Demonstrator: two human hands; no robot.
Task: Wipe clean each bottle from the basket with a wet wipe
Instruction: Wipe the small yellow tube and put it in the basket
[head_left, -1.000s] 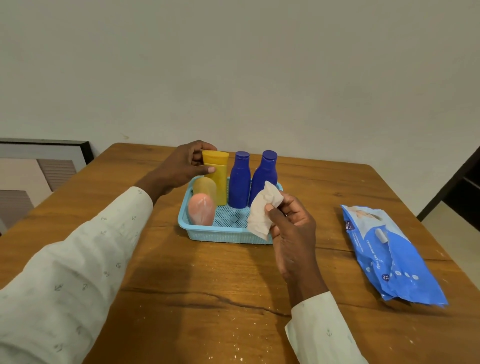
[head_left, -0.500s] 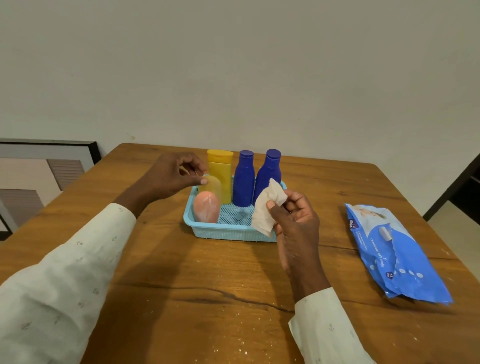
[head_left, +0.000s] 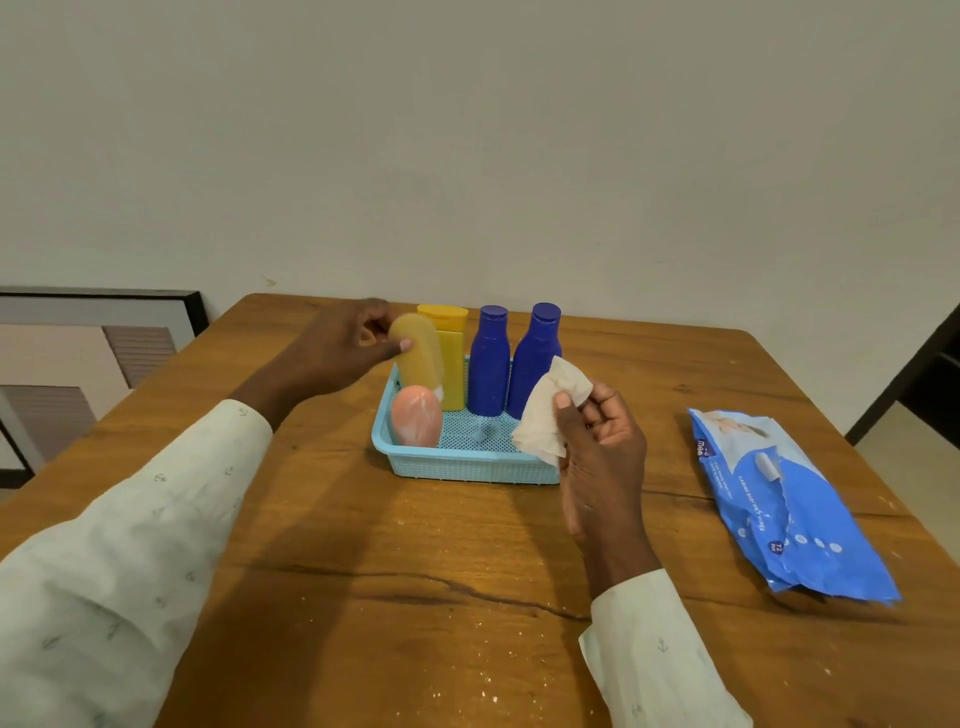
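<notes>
A light blue basket (head_left: 457, 467) sits mid-table. Inside stand a yellow bottle (head_left: 451, 364) and two dark blue bottles (head_left: 488, 364) (head_left: 535, 358), with a pink rounded bottle (head_left: 415, 423) at the front left. My left hand (head_left: 337, 353) pinches a translucent amber bottle (head_left: 418, 353) near its top; the bottle is raised above the basket's left end and leans slightly. My right hand (head_left: 597, 452) holds a crumpled white wet wipe (head_left: 550, 410) just over the basket's right front corner.
A blue pack of wet wipes (head_left: 779, 499) lies on the wooden table (head_left: 415, 571) to the right. A framed picture (head_left: 78, 364) leans beyond the table's left edge. The wall stands close behind the table.
My left hand let go of the yellow bottle, took the amber bottle beside it and lifted it upward. My right hand with the wipe stayed almost still.
</notes>
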